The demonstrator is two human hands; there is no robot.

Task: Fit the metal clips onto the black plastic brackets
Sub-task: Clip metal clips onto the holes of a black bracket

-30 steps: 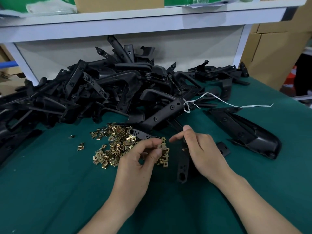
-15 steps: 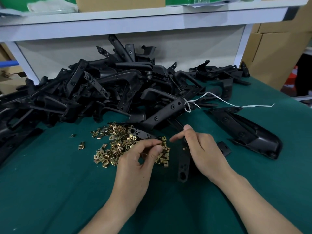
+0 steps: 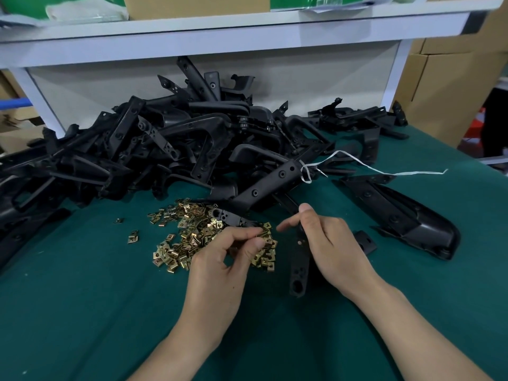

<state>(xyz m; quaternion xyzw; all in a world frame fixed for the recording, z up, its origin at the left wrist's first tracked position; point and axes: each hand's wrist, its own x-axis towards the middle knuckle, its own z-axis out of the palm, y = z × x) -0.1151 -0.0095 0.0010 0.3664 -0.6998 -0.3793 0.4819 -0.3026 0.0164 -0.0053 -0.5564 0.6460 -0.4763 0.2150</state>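
On the table (image 3: 82, 312) before you: green cloth, with a loose pile of brass clips (image 3: 192, 237) left of centre and a heap of black brackets (image 3: 165, 149) behind it, under the white shelf (image 3: 220, 37).
Left hand (image 3: 220, 265): your fingers are curled, and thumb and forefinger pinch a clip (image 3: 264, 232) at the pile's right edge.
Right hand (image 3: 330, 243): you grip the upper part of a long flat bracket (image 3: 298, 265), thumb on top, forefinger straight out to the left, near your left fingertips.
Bracket: its holed lower end points toward you. Whether it touches the cloth cannot be told.
Strays (image 3: 133, 236): two clips lie apart, left of the pile.
Short strip (image 3: 228, 217): black, lying across the pile's far side.
Moulding (image 3: 398, 215): large, black, to the right of your right hand, apart from it.
String (image 3: 384, 171): white, looped at one heap bracket and trailing right.
Boxes (image 3: 453, 92): cardboard, beyond the table's right end.
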